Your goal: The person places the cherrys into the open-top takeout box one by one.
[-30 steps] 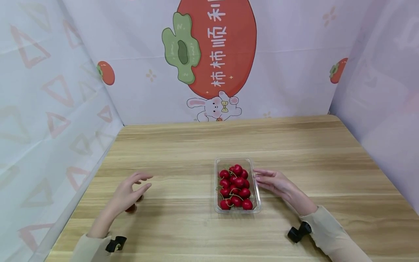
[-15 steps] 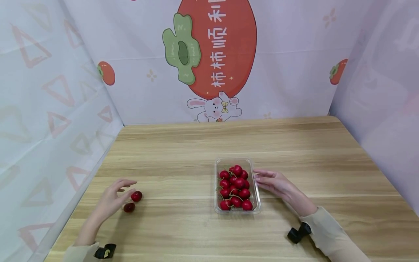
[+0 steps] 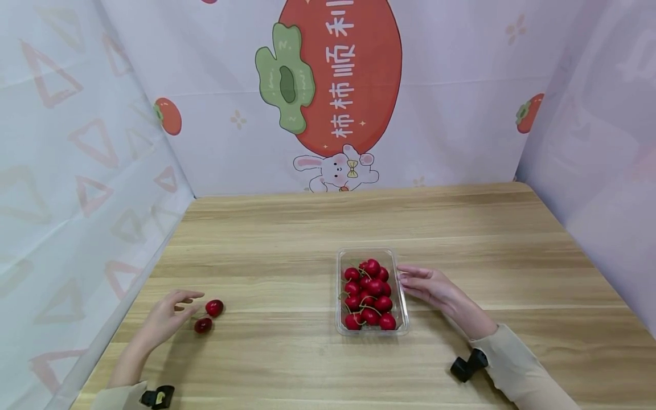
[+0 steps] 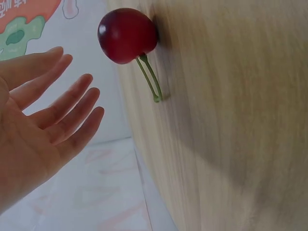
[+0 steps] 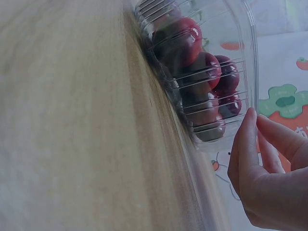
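A clear plastic box full of red cherries with green stems stands at the middle of the table. My right hand is at its right side; in the right wrist view the thumb and forefinger pinch the box's rim. Further left, a pair of cherries joined by their stems lies on the wood; the nearer cherry and the farther one sit close together. Just left of them hovers my left hand, its fingers loosely bent and apart from the fruit, holding nothing.
The light wooden table ends at a back cloth printed with a large persimmon and a rabbit. Cloth walls also rise on the left and right. Each wrist wears a small black camera mount.
My left hand has drawn back to the left and towards me, uncovering the pair of cherries on the table. The right hand and the box have stayed in place.
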Tool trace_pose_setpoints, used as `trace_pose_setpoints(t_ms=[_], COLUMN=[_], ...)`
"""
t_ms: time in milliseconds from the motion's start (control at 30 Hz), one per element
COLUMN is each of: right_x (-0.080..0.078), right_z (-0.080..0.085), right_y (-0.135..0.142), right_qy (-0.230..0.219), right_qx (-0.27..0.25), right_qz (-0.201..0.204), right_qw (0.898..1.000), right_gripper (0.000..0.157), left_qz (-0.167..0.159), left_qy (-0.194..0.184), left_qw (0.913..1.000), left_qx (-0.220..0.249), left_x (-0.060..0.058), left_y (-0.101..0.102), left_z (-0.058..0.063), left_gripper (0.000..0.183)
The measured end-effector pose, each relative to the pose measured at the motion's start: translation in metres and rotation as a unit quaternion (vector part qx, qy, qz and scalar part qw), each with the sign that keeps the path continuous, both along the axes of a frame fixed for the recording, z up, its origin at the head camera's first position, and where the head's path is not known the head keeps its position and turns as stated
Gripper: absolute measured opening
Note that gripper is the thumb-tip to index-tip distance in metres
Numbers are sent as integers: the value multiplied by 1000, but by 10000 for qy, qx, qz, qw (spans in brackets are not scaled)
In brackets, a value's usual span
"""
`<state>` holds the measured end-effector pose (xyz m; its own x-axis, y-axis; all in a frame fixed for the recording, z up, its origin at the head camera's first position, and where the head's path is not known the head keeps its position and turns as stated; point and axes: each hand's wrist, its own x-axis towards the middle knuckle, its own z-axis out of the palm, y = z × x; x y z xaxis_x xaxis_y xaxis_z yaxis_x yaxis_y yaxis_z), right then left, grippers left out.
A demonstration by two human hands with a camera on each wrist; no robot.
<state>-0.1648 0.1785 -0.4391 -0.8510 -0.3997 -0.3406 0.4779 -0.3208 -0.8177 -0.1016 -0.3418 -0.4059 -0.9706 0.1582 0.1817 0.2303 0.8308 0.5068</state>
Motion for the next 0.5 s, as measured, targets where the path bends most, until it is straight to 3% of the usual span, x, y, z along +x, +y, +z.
trace_pose_setpoints(t_ms=[200,500], right_x=[0,0], right_z=[0,0], right_y=[0,0], right_qy=[30,36], right_qx=[21,5], right_qz=[15,20], right_qw=[10000,10000], right_gripper=[28,28], left_qz=[13,44], left_qy=[-536,-957], left_qw=[9986,9954], left_qx=[40,-44], left_x=[2,0], left_y=[-5,-12], left_z=[-2,-5], left_gripper=[24,20])
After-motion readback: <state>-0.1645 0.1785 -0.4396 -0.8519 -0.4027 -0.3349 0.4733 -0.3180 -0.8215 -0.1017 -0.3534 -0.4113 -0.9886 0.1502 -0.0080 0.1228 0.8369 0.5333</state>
